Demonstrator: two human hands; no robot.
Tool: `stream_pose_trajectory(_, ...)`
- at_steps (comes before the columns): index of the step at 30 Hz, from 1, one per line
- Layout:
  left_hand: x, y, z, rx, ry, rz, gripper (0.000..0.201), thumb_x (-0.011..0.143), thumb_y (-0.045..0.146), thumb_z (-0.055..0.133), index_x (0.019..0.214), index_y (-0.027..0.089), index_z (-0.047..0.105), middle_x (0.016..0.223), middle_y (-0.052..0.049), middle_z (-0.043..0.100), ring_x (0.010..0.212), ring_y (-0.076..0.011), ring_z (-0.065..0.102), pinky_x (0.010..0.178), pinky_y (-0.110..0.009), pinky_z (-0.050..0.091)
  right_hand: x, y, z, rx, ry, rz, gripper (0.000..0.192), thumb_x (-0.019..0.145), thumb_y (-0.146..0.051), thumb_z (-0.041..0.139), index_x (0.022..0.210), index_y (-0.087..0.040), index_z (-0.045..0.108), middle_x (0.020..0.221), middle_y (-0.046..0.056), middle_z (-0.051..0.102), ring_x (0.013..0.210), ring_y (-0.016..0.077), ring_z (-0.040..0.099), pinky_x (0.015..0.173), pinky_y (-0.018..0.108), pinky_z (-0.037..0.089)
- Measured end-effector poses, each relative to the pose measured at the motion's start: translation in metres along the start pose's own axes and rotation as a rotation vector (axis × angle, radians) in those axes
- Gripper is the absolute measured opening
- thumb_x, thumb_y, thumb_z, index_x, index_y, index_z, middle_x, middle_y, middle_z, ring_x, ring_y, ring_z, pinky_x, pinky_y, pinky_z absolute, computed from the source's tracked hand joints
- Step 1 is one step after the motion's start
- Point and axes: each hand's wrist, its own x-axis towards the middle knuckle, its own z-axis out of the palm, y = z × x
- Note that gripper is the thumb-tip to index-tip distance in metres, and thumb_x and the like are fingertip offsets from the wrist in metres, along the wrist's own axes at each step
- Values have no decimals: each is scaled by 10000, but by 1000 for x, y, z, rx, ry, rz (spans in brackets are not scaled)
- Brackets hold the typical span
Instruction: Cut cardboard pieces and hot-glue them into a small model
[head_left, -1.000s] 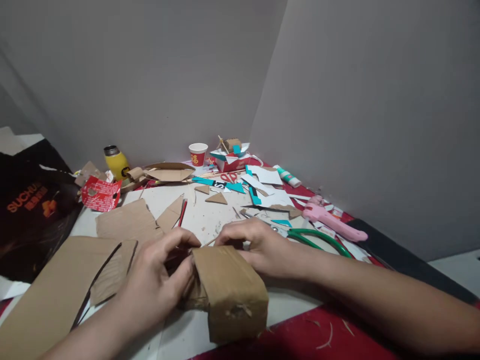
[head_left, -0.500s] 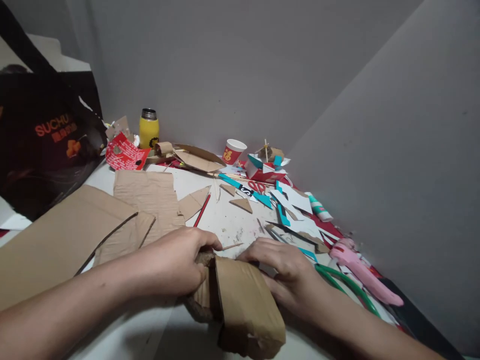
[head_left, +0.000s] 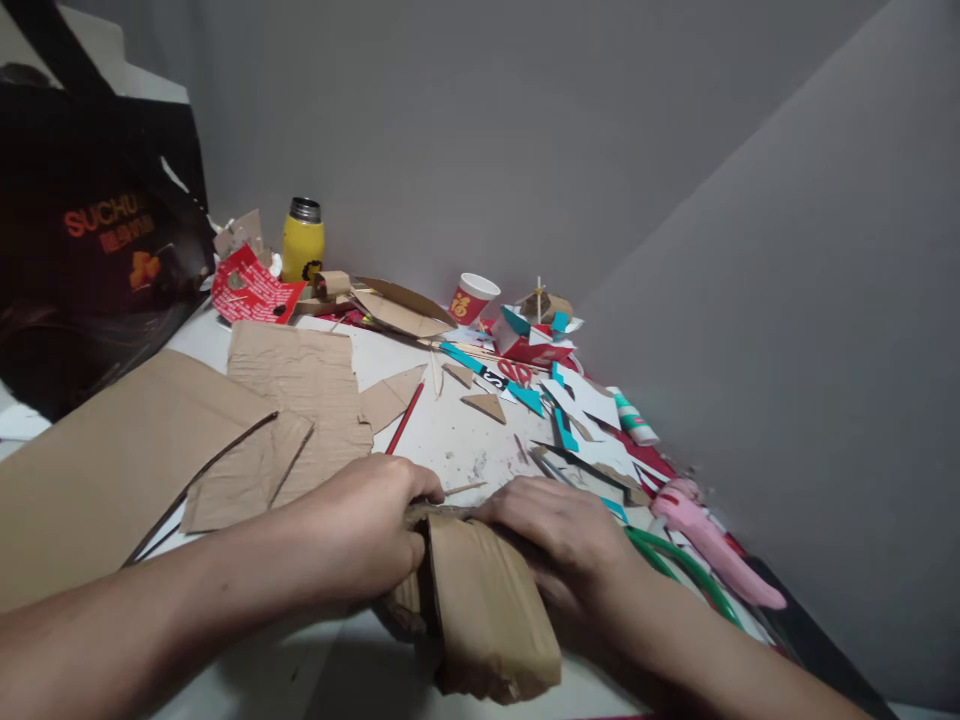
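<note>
Head view: left hand and right hand flank the folded cardboard piece; fingers curled, gripping it.

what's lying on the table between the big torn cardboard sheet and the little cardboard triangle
In the head view, a red pencil lies between the torn cardboard sheet and the cardboard triangle.

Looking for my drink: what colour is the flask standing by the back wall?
Yellow body with a dark mark and a silver-grey cap: the flask, seen in the head view.
</note>
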Motion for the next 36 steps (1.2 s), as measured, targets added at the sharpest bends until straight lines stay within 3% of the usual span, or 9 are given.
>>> stream_pose_trajectory(4, -5, 5, 4, 61, 13, 35, 193, 636, 109, 497, 734, 222, 620, 730, 8, 676, 658, -158, 596, 561, -245, 362, 2, -4, -7, -70, -46, -45, 212, 879, -89, 393, 886, -144, 598, 720, 54, 610, 666, 156, 516, 605, 276, 372)
stream_pose_trajectory(8, -2, 15, 7, 159, 33, -7, 133, 736, 188, 474, 717, 209, 604, 781, -21, 683, 713, -183, 594, 612, -267, 375, 2, -3, -9, -125, -56, -92, 231, 853, -90, 383, 811, -148, 603, 702, 54, 585, 645, 164, 482, 596, 290, 358)
stream_pose_trajectory(15, 5, 20, 8, 325, 30, 24, 132, 657, 148, 468, 631, 210, 582, 630, -4, 641, 591, -162, 557, 556, -258, 346, 7, 8, -8, 9, -73, -62, 156, 835, -125, 455, 799, -142, 606, 732, 47, 608, 681, 156, 516, 642, 272, 393)
stream_pose_trajectory(20, 3, 18, 5, 327, 19, 34, 151, 656, 107, 455, 604, 204, 558, 599, 18, 622, 550, -136, 541, 545, -238, 349, 2, 1, -45, 129, -179, 111, 213, 840, -151, 581, 1049, -129, 615, 971, 85, 639, 891, 175, 568, 767, 267, 418)
stream_pose_trajectory(22, 3, 17, 3, 309, 8, 38, 171, 687, 103, 448, 610, 204, 562, 599, 27, 624, 556, -128, 553, 545, -227, 354, -4, -4, -62, 153, -185, 182, 132, 843, -185, 609, 962, -139, 642, 880, 55, 640, 794, 150, 564, 701, 242, 408)
stream_pose_trajectory(25, 3, 16, 0, 298, -19, 40, 190, 720, 105, 447, 653, 206, 593, 622, 32, 640, 596, -129, 586, 556, -219, 366, -12, -13, -73, 315, -303, 205, 77, 811, -233, 662, 779, -164, 656, 649, -36, 562, 558, 74, 457, 534, 187, 334)
stream_pose_trajectory(28, 5, 17, -1, 309, -27, 36, 187, 726, 103, 452, 650, 201, 593, 608, 33, 632, 596, -131, 587, 559, -218, 371, -15, -21, -62, 557, -355, 263, 94, 748, -215, 712, 705, -148, 662, 569, -73, 485, 495, 41, 378, 474, 157, 288)
stream_pose_trajectory(32, 5, 18, -3, 302, -41, 48, 189, 731, 109, 462, 682, 194, 623, 631, 23, 643, 618, -142, 588, 563, -221, 376, -19, -25, -33, 847, -233, 439, 116, 810, -179, 635, 800, -101, 721, 589, -51, 541, 507, 45, 419, 493, 147, 342)
stream_pose_trajectory(36, 4, 15, -4, 274, -34, 64, 204, 717, 93, 458, 691, 194, 633, 641, 21, 647, 645, -146, 600, 572, -221, 376, -26, -22, -14, 692, -62, 275, 181, 838, -179, 592, 926, -126, 741, 744, 33, 682, 654, 99, 581, 615, 173, 424)
